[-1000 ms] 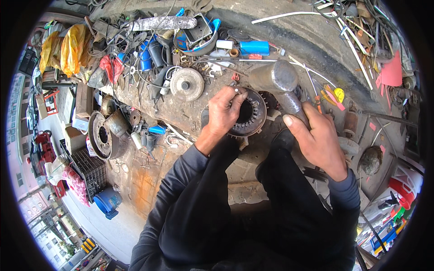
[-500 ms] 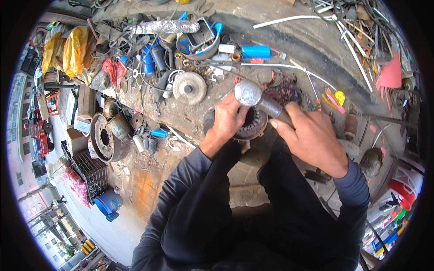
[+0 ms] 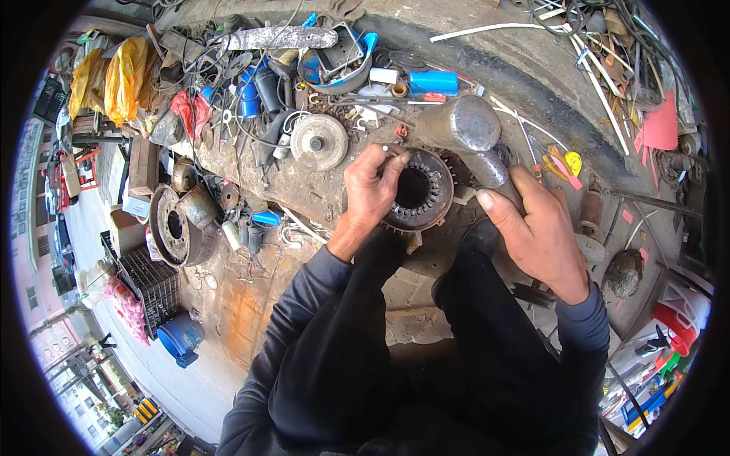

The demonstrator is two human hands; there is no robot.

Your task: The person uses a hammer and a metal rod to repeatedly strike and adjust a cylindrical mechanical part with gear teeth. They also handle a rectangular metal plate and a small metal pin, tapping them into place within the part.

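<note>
My right hand (image 3: 537, 228) is wrapped round the handle of a heavy hammer (image 3: 465, 125). The hammer's worn steel head is raised, right of my left hand and in front of part of the ground. My left hand (image 3: 370, 188) is closed in a pinch on a thin metal punch (image 3: 385, 149), seen almost end-on, so its full length is hidden. Under that hand's fingertips lies a dark, ring-shaped motor stator (image 3: 423, 214) with slots around its hollow centre. It rests between my feet, its left part covered by the hand.
A round grey metal disc (image 3: 331, 155) lies left of the hammer. A blue-rimmed basin (image 3: 356, 81) with scrap stands beyond it. Brake-drum-like metal parts (image 3: 165, 237), a black crate (image 3: 161, 290) and a blue bucket (image 3: 179, 337) are at left. Long white pipes (image 3: 601, 87) lie far right.
The hammer has risen and swung to the right, away from my left hand. More of the stator shows now. My left hand has shifted only slightly, keeping its pinch.
</note>
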